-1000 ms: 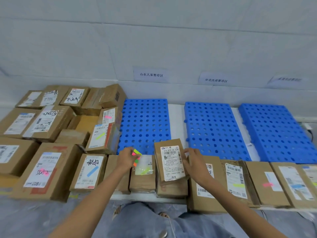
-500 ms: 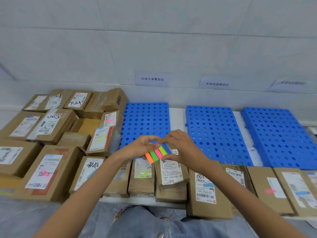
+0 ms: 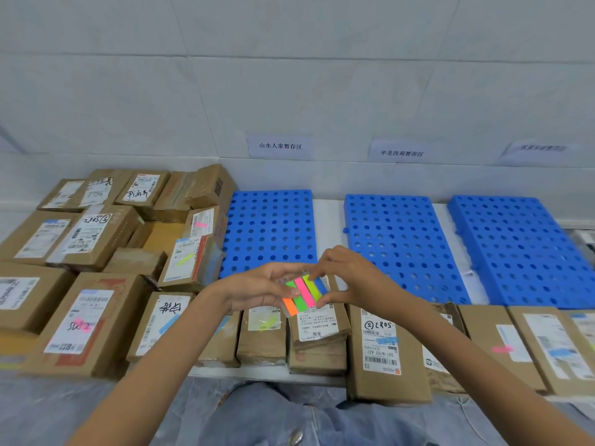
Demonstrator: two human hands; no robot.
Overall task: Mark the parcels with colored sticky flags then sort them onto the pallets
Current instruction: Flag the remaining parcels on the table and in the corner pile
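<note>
Neon sticky flags (image 3: pixel 302 293) pinched between both hands (image 3: pixel 257 289) (image 3: pixel 351 278) above parcel (image 3: pixel 384 352) marked "S07-N705 A37".

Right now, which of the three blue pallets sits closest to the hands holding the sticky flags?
The leftmost blue perforated plastic pallet, under the left wall sign: its near edge lies just behind the left hand. The middle pallet and the right pallet lie further right.
</note>
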